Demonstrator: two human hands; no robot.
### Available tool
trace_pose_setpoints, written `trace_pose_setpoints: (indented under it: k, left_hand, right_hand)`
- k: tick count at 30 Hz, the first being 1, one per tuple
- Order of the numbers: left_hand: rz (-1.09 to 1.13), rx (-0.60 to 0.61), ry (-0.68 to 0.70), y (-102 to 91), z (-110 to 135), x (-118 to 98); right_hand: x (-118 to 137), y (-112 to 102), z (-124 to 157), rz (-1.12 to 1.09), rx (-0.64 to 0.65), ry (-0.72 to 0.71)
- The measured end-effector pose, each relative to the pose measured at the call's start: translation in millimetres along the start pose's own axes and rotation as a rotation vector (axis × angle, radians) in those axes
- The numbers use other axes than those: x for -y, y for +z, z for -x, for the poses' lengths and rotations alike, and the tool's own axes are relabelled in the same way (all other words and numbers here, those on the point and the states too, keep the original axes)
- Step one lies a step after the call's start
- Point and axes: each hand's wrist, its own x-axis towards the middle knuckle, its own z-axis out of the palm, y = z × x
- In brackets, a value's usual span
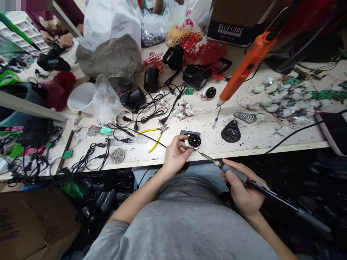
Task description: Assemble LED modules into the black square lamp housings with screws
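My left hand [175, 156] pinches a small round black disc part [194, 141] with a white backing at the bench's front edge. My right hand [242, 190] is wrapped round a dark soldering iron [260, 187]. Its metal tip [204, 156] points up-left and stops just below and right of the disc. A dark square plate [187, 133] lies right behind the disc.
Yellow-handled pliers [155, 135], black cables [151, 108], a solder coil stand [244, 116], a black round part [230, 134] and an orange electric screwdriver [245, 68] lie on the bench [271, 139]. White LED parts with green boards [287, 97] fill the right. Another person's hands [65, 39] work far left.
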Motion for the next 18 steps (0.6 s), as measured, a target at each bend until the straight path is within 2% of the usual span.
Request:
trace_pose_setpoints:
  k: [4, 9, 18]
  left_hand:
    - [-0.023, -0.013, 0.008, 0.1, 1, 0]
    - [-0.053, 0.006, 0.026, -0.3, 1, 3]
    - [-0.061, 0.0, 0.045, 0.4, 1, 7]
  right_hand:
    - [1, 9, -1, 0.03, 0.034, -0.025]
    - [-1, 21, -3, 0.068, 0.016, -0.02]
    - [-2, 25, -7, 0.073, 0.03, 0.009]
